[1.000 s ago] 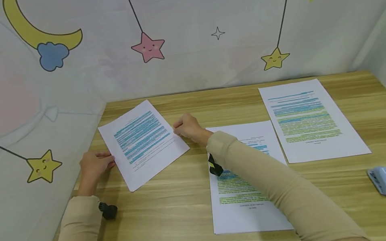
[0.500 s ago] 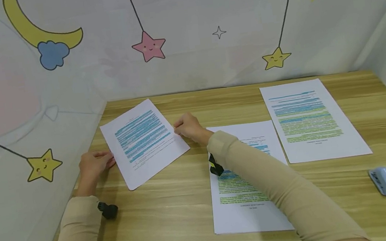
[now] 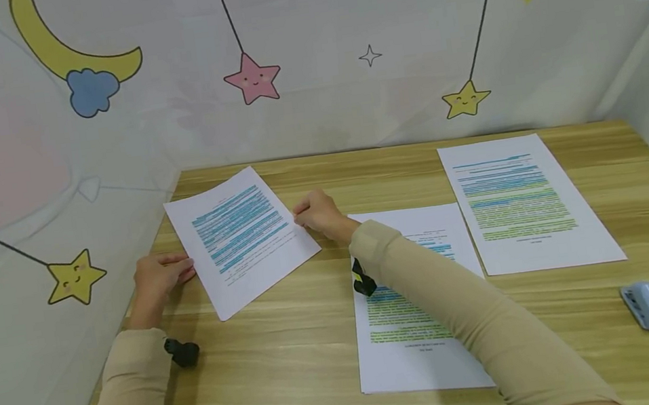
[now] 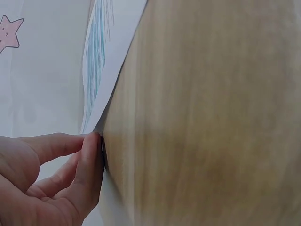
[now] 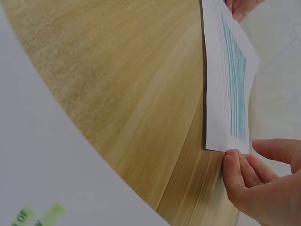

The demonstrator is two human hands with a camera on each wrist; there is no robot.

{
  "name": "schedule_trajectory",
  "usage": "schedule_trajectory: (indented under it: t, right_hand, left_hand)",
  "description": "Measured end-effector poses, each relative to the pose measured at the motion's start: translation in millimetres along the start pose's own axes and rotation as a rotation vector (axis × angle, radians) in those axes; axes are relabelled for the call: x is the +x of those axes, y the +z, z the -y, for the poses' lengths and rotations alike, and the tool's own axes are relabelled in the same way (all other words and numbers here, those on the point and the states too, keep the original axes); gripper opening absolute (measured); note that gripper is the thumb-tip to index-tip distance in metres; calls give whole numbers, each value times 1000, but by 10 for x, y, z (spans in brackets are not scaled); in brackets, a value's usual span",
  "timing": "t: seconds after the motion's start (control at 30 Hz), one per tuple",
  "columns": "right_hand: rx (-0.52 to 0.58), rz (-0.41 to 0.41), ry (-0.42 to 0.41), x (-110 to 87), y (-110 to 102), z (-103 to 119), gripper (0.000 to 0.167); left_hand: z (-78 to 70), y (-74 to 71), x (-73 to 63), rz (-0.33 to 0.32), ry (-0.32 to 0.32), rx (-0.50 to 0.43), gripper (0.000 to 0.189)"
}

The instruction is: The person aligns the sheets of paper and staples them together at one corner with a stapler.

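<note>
A printed sheet of paper (image 3: 242, 230) with blue-highlighted lines lies turned at an angle at the table's far left. My left hand (image 3: 159, 279) pinches its left edge between thumb and fingers; the left wrist view shows these fingertips (image 4: 91, 141) together at the paper's edge. At the opposite edge my right hand (image 3: 322, 218) holds the sheet, its fingers (image 5: 231, 162) against the rim and the thumb on the upper side. The paper bends slightly, its far left corner raised. Whether it is one sheet or more I cannot tell.
Under my right forearm lies another highlighted page (image 3: 395, 364), partly hidden. A third page (image 3: 516, 204) lies at the far right. A light blue stapler (image 3: 647, 306) sits near the right side of the wooden table (image 3: 273, 373). A patterned curtain (image 3: 318, 107) hangs behind.
The far left corner of the sheet between my hands has lifted a little and the paper bends more. Both hands stay nearly in place.
</note>
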State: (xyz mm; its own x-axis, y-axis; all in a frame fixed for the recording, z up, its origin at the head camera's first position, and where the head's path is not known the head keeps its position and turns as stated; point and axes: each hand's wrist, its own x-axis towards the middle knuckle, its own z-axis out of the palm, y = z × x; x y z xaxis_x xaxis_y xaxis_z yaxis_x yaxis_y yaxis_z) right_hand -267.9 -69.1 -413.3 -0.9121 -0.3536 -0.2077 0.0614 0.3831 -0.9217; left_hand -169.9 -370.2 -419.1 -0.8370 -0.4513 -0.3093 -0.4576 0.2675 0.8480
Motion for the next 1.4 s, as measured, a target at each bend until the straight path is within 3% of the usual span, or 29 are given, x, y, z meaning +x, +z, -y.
schedule_trajectory:
  t: [0.53, 0.87, 1.07, 1.4]
  right_hand:
    - [25, -55, 26, 80, -28, -59, 22]
    - [57, -45, 36, 19, -25, -25, 27]
    - [66, -27, 33, 23, -34, -25, 27]
    - [182, -23, 83, 49, -25, -43, 28]
  left_hand:
    - [-8, -50, 40, 93, -99, -174, 41]
    - [-20, -124, 33, 149, -194, -272, 11]
    - [-17, -146, 14, 184, -218, -338, 21]
    - [4, -162, -2, 228, -220, -393, 28]
